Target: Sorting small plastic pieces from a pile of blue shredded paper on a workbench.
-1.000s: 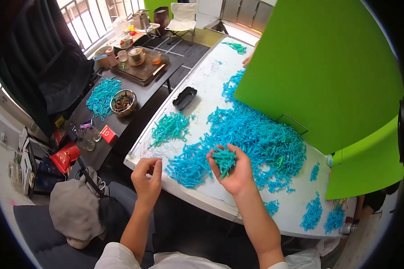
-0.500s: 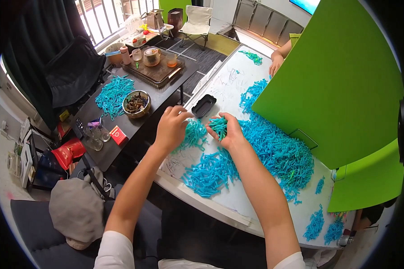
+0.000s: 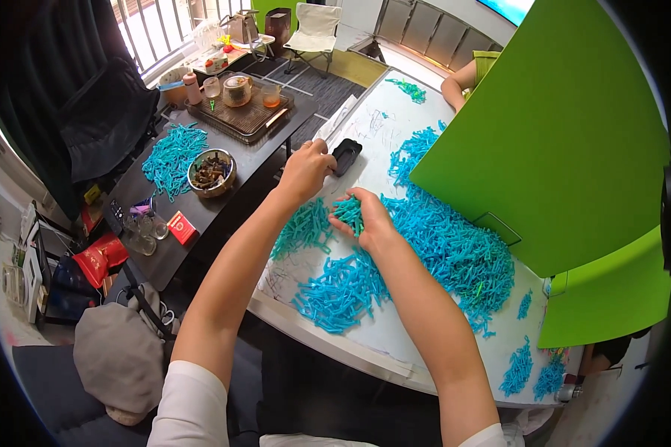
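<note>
My left hand (image 3: 308, 170) grips the near left edge of a small black plastic tray (image 3: 348, 154), its fingertips partly hidden from view. My right hand (image 3: 367, 217) is cupped palm up, closed around a bunch of short green-teal stick-like pieces (image 3: 347, 215). Under and beside the hands, a looser heap of green-teal pieces (image 3: 302, 231) lies on the white table (image 3: 380, 339). Nearer to me is a blue heap (image 3: 339, 294), and a much bigger blue heap (image 3: 455, 257) spreads to the right of my right forearm.
A tall green panel (image 3: 552, 149) stands on the table's right side, a wire handle at its foot. Behind it shows another person's arm (image 3: 461, 83). The dark side table (image 3: 257, 160) at left bears a tea tray (image 3: 246, 123), a metal bowl (image 3: 212, 173) and more blue pieces (image 3: 175, 160).
My left hand has moved away from the right hand to the black tray and taken hold of it. The tray has shifted and turned slightly. The other person's hand has slipped behind the panel.
</note>
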`<state>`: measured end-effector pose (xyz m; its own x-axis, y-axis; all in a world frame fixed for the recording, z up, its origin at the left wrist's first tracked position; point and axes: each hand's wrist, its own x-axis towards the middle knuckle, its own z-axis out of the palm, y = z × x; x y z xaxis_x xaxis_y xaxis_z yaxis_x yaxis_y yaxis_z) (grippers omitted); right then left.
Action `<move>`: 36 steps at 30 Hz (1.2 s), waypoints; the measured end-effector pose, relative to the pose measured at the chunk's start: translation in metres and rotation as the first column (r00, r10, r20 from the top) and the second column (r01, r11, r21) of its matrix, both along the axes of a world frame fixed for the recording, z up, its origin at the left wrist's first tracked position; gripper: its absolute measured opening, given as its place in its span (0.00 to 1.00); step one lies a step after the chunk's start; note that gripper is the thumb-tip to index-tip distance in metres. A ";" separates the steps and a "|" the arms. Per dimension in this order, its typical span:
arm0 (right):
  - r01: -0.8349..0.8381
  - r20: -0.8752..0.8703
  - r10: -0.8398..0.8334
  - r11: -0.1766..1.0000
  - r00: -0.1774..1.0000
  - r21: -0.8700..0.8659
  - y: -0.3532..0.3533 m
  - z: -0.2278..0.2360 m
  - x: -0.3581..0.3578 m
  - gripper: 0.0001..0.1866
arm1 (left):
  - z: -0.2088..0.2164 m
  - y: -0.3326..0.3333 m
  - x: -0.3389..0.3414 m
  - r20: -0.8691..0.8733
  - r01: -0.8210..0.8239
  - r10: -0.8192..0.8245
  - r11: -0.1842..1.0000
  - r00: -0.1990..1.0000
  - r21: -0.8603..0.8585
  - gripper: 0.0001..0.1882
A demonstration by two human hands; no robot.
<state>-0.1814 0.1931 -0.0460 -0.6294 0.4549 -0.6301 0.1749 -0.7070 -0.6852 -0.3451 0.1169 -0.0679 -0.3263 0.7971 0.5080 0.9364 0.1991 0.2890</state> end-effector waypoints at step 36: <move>-0.269 0.136 0.245 0.940 0.960 0.209 -0.018 0.040 -0.028 0.32 | -0.004 -0.096 0.075 0.394 0.002 -0.077 0.982 0.916 0.187 0.23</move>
<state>-0.2098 0.1749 -0.0060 -0.6783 0.4228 -0.6009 0.4108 -0.4598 -0.7873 -0.2700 0.0212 -0.0718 -0.5015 0.7214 0.4776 0.7420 0.0746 0.6663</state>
